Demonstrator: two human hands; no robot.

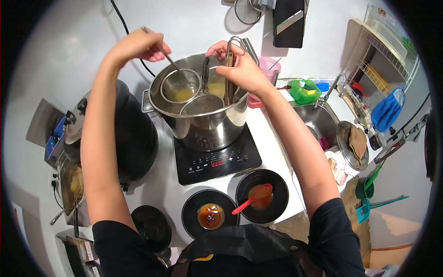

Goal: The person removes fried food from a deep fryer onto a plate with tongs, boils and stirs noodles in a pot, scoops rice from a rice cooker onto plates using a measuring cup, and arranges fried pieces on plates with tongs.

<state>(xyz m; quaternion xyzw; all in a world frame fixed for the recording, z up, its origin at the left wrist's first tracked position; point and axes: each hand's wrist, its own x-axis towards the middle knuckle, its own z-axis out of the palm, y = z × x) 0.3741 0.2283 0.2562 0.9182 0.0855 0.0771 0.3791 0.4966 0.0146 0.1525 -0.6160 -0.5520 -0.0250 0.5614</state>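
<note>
My left hand [150, 45] is closed on the thin handle of a round mesh strainer [181, 86]. The strainer basket hangs inside the tall steel pot [210, 123], over yellowish contents. My right hand [240, 68] is at the pot's right rim, wrapped around what look like metal tongs [229, 94] pointing down into the pot. Its fingertips reach close to an upright dark handle [206, 69]; whether they touch it is unclear. A second round strainer [202, 105] rests inside the pot's near rim.
Beneath the pot is a lit induction cooker [217, 168]. In front stand black bowls with brown liquid [184, 216], one holding a red spoon [256, 197]. A large black cooker [134, 138] stands left; a sink [318, 121] and green container [304, 92] are right.
</note>
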